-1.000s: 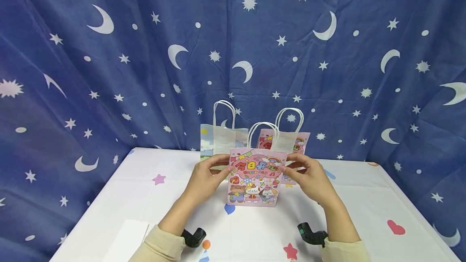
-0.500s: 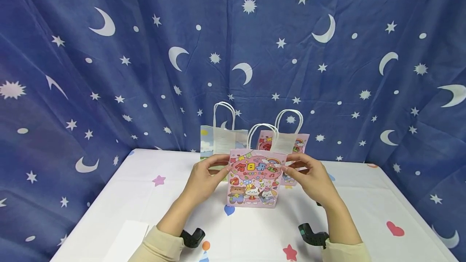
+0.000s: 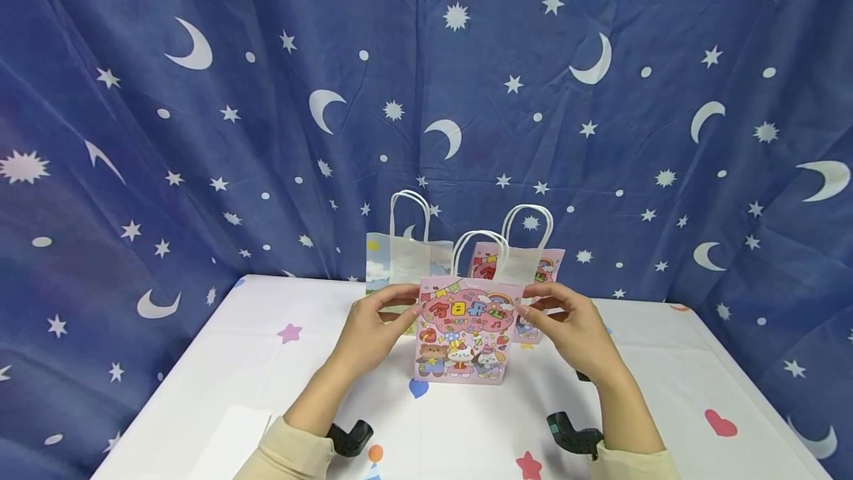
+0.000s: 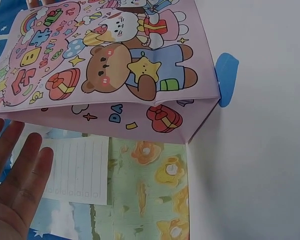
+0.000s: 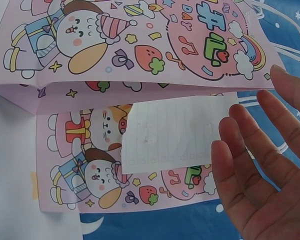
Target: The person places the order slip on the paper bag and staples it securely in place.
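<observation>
A pink paper gift bag (image 3: 466,332) with cartoon animals, a HAPPY DAY print and white handles stands upright on the table. My left hand (image 3: 369,324) is at its left edge, the thumb by the front face. At the opposite edge is my right hand (image 3: 569,324), placed likewise. In the left wrist view, the fingers (image 4: 27,182) look fairly straight and spread, near the bag's side fold. The right wrist view shows similarly extended fingers (image 5: 255,137), with the thumb close to the bag's upper corner. Whether either hand presses on the paper cannot be told.
Behind stand a second pink bag (image 3: 549,265) and a sky-and-flower bag (image 3: 378,261), each with a white paper slip on it. A white flat piece (image 3: 233,435) lies front left on the patterned white tablecloth (image 3: 213,361). A blue star curtain (image 3: 266,132) hangs behind.
The whole head view has shifted slightly downward in the frame. Both hands keep their place at the bag's edges, and the bag stays where it was.
</observation>
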Demonstrator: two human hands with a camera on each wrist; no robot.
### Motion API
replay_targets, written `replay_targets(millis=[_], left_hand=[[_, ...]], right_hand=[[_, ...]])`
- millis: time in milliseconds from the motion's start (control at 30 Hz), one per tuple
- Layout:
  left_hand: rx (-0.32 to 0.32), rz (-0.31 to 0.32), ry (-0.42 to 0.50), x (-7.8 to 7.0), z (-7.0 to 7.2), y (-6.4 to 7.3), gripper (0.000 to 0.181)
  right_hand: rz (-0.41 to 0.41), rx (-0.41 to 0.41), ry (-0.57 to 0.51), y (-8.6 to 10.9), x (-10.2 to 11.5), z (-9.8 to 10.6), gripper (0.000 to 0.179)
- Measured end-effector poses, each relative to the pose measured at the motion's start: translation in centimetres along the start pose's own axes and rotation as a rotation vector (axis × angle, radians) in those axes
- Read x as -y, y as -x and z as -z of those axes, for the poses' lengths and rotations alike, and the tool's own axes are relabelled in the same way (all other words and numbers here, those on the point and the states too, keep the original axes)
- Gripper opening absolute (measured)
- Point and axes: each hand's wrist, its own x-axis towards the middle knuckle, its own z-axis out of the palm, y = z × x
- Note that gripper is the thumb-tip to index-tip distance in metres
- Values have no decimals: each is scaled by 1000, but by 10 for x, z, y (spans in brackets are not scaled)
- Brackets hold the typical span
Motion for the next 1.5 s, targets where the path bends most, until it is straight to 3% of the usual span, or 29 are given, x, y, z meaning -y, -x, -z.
replay_targets(millis=[800, 1300, 1500], left_hand=[[9, 23, 9, -4, -6, 6, 33], [29, 22, -10, -8, -3, 5, 36], [57, 7, -75, -8, 8, 5, 39]], right_hand=[[11, -45, -14, 9, 0, 18, 33], [-19, 27, -69, 5, 3, -2, 33], [-19, 55, -89, 1, 3, -11, 33]])
